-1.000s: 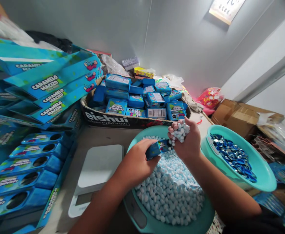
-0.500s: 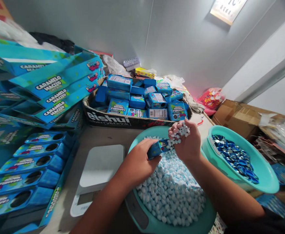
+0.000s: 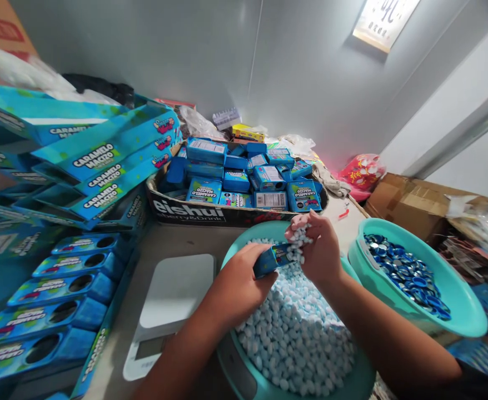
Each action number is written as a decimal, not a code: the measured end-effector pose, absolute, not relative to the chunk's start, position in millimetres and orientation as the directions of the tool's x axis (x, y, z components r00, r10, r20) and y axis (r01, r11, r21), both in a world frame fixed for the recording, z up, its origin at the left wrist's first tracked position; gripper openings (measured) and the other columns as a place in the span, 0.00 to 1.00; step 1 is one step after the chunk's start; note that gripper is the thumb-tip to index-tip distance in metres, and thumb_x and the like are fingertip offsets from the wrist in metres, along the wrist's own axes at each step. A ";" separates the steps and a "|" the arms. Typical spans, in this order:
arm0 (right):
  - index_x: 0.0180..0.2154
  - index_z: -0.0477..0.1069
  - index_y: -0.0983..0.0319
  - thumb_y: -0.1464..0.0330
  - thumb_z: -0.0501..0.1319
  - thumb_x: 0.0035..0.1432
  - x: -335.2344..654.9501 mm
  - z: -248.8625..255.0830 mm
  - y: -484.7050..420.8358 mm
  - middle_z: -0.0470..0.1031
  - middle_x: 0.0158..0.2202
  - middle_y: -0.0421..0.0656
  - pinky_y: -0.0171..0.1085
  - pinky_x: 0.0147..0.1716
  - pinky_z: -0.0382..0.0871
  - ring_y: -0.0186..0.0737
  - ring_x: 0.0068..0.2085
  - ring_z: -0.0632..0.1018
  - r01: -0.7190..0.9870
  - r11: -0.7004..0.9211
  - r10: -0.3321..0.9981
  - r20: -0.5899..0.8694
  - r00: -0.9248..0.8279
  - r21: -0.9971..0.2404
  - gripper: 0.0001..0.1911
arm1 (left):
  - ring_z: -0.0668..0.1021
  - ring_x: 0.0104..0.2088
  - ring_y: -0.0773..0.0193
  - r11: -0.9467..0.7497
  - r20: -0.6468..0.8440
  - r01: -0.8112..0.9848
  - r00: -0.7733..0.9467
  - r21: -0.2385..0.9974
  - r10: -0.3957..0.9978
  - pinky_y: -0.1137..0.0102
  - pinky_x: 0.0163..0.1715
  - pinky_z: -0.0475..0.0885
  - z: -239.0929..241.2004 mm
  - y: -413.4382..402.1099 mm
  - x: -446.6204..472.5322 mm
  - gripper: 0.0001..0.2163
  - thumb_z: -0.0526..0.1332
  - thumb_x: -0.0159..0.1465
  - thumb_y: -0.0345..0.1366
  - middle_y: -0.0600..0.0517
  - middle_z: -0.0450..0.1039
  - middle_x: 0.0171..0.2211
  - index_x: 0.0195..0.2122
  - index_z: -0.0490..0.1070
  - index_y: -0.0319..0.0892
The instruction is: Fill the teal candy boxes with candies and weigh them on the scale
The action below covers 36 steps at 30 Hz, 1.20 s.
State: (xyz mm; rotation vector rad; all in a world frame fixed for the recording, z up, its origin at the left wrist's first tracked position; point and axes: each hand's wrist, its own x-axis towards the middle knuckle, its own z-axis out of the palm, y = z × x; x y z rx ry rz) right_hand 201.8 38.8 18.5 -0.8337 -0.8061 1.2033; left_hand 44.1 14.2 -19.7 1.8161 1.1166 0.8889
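My left hand point(image 3: 244, 280) is wrapped round a small blue candy box point(image 3: 272, 260), tilted with its end toward my right hand. Cupped beside that end, my right hand point(image 3: 317, 244) holds a heap of white candies point(image 3: 300, 238), some of them at the edge of the box. Both hands are above a turquoise basin point(image 3: 238, 247) filled with loose pale candies point(image 3: 298, 333). How full the candy box is cannot be seen.
A white scale point(image 3: 177, 291) lies left of the basin. Behind stands a black carton point(image 3: 194, 214) of blue boxes. Display trays point(image 3: 98, 161) are stacked at the left, above a row of boxes with round holes point(image 3: 64, 311). A second basin point(image 3: 464, 300) holds blue metallic lids point(image 3: 411, 278).
My right hand has tipped closer to the end of the candy box, and the candies in it have shifted toward the box. The whole view has moved slightly.
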 end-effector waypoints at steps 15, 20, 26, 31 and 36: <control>0.20 0.71 0.62 0.63 0.63 0.58 199.6 7.5 40.5 0.67 0.20 0.39 0.35 0.28 0.70 0.39 0.24 0.75 -0.353 0.321 0.944 0.269 0.188 -0.879 0.16 | 0.74 0.54 0.55 -0.361 0.218 0.338 0.394 0.869 0.893 0.60 0.56 0.69 -27.2 15.0 42.7 0.18 0.62 0.62 0.33 0.48 0.73 0.54 0.54 0.70 0.45; 0.21 0.69 0.62 0.66 0.61 0.61 197.8 4.9 38.8 0.66 0.18 0.37 0.34 0.24 0.68 0.37 0.21 0.73 -0.307 0.431 0.900 0.382 0.209 -0.849 0.16 | 0.72 0.56 0.54 -0.478 0.311 0.316 0.456 0.819 0.834 0.60 0.57 0.68 -26.9 13.8 39.2 0.19 0.58 0.66 0.35 0.45 0.70 0.57 0.58 0.66 0.43; 0.21 0.70 0.61 0.65 0.61 0.60 199.7 15.7 34.1 0.66 0.18 0.37 0.34 0.24 0.67 0.37 0.21 0.72 -0.361 0.459 0.888 0.421 0.183 -0.812 0.16 | 0.74 0.52 0.53 -0.399 0.217 0.386 0.435 0.832 0.874 0.61 0.53 0.69 -25.0 12.7 39.7 0.16 0.61 0.64 0.38 0.46 0.73 0.51 0.52 0.68 0.43; 0.20 0.69 0.61 0.65 0.62 0.59 198.9 18.1 34.3 0.65 0.18 0.37 0.34 0.25 0.67 0.37 0.22 0.72 -0.408 0.396 0.918 0.350 0.184 -0.823 0.16 | 0.74 0.53 0.54 -0.433 0.249 0.332 0.472 0.838 0.846 0.61 0.54 0.68 -25.6 13.6 38.2 0.16 0.59 0.66 0.40 0.48 0.72 0.53 0.54 0.67 0.45; 0.20 0.68 0.61 0.64 0.63 0.57 199.3 22.4 34.3 0.65 0.18 0.37 0.33 0.25 0.67 0.36 0.22 0.72 -0.449 0.351 0.937 0.308 0.167 -0.822 0.15 | 0.76 0.49 0.52 -0.310 0.135 0.325 0.464 0.893 0.875 0.61 0.48 0.73 -27.2 13.7 35.9 0.19 0.60 0.64 0.40 0.47 0.74 0.50 0.56 0.67 0.43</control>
